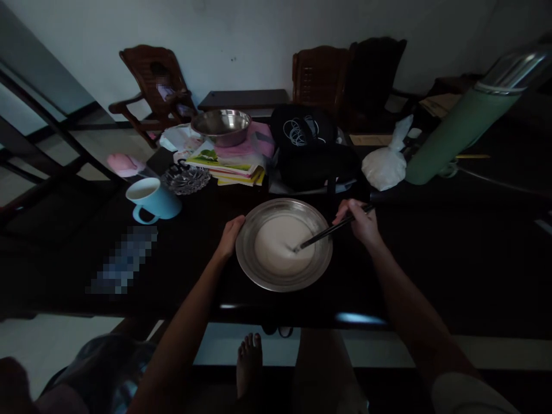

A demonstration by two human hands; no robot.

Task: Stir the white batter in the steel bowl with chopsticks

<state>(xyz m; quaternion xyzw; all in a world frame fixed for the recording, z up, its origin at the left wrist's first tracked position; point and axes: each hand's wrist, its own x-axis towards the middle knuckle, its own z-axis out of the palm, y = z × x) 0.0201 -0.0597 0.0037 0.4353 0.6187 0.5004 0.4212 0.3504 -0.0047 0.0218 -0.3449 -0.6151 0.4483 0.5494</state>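
A wide metal bowl (283,283) stands on the dark table near its front edge. Inside lies a pale, whitish liquid or batter (276,241). My left hand (232,236) grips the bowl's left rim, its fingers partly hidden behind the edge. Over the right side, my right hand (360,221) is closed round a pair of dark chopsticks (323,233). Their tips dip into the pale mixture near the bowl's middle and carry some of it. A tied plastic bag of white powder (385,168) sits beyond my right hand.
To the left stands a light blue mug (161,202), near a glass dish (187,179). Behind the bowl are books (230,167), a second metal bowl (222,138) and a black bag (317,167). A tall green flask (461,129) rises at right. A person (166,92) sits in a far chair.
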